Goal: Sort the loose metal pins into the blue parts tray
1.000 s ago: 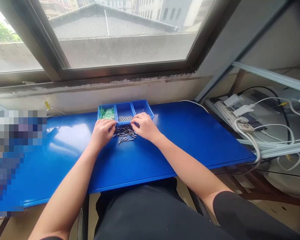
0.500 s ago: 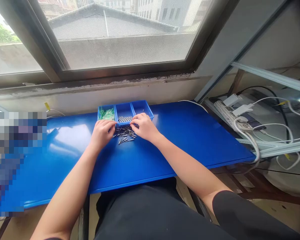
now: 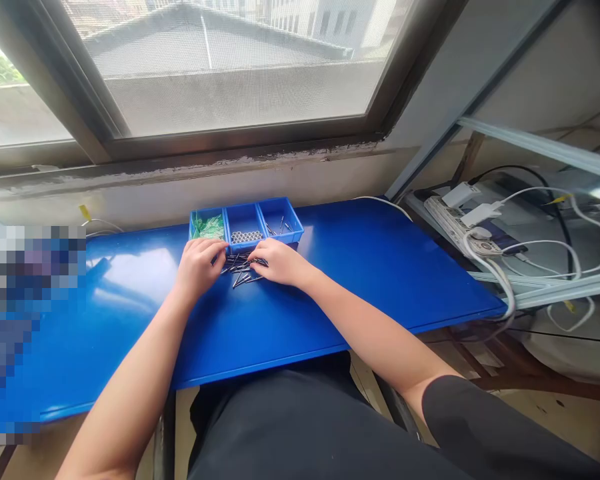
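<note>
A loose heap of thin dark metal pins [image 3: 241, 272] lies on the blue table [image 3: 330, 293], just in front of a blue three-compartment tray [image 3: 300, 230]. My left hand [image 3: 197, 263] rests at the heap's left edge with fingers curled together. My right hand [image 3: 275, 260] sits on the heap's right side, fingertips pinched down among the pins. What either hand grips is too small to make out. The tray's left compartment holds green parts [image 3: 207, 228], the middle one small silver cylinders [image 3: 247, 236], the right one a few pins [image 3: 280, 225].
A window and sill run behind the table. To the right a metal rack carries a power strip [image 3: 453, 223], white plugs and looping white and black cables [image 3: 500, 280]. A blurred patch covers the table's left end. My dark-clothed lap is below the table's front edge.
My right hand has slid left and toward me off the tray's right compartment onto the pin heap, uncovering that compartment. The left hand barely moved. The view shifted slightly.
</note>
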Available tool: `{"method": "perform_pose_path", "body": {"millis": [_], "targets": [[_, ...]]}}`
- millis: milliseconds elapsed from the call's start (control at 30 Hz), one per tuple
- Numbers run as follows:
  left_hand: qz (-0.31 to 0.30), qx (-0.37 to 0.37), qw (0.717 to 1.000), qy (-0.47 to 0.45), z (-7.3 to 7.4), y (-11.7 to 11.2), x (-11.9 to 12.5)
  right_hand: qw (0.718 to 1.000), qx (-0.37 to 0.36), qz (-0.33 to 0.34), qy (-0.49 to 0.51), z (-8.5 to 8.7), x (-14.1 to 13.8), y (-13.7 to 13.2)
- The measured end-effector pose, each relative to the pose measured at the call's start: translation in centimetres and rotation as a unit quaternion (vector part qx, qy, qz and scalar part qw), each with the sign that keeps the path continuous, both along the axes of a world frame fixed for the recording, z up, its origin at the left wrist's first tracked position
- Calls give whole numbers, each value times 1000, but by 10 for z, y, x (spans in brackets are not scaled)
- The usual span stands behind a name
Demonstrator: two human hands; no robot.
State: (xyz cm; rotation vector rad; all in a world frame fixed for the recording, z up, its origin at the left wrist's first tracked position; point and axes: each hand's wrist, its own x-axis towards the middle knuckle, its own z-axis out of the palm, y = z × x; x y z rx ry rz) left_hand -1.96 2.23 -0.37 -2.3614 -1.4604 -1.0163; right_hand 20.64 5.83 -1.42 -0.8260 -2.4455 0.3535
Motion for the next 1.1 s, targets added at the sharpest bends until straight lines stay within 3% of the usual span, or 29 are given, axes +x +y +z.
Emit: {"method": "perform_pose_path", "body": {"millis": [367, 567, 733, 800, 900, 967, 1033, 1067, 1100], "targets": [[-5, 8, 1000, 4, 2, 0, 2, 997, -33, 22, -61, -1, -3, -2], [-11, 19, 1000, 5, 1, 0, 1, 998, -41, 28, -30, -4, -5, -2], [9, 61, 998, -5, 16, -7, 7, 999, -48, 22, -3, -4, -6, -4], [-9, 90, 996, -12, 27, -27, 19, 998, -50, 25, -7, -4, -6, -5], [-89, 84, 991, -47, 31, -85, 40, 998, -49, 31, -19, -4, -7, -5], [-175, 29, 984, -22, 19, -135, 47, 998, -50, 29, -23, -3, -7, -6], [-239, -28, 971, 16, -6, -183, 44, 998, -54, 25, -27, -1, -7, -8], [-205, -69, 976, 7, -20, -204, 39, 998, -56, 24, -28, 0, -7, -9], [-132, -102, 986, -27, -34, -221, 33, 998, -57, 25, -28, 1, -7, -10]]}}
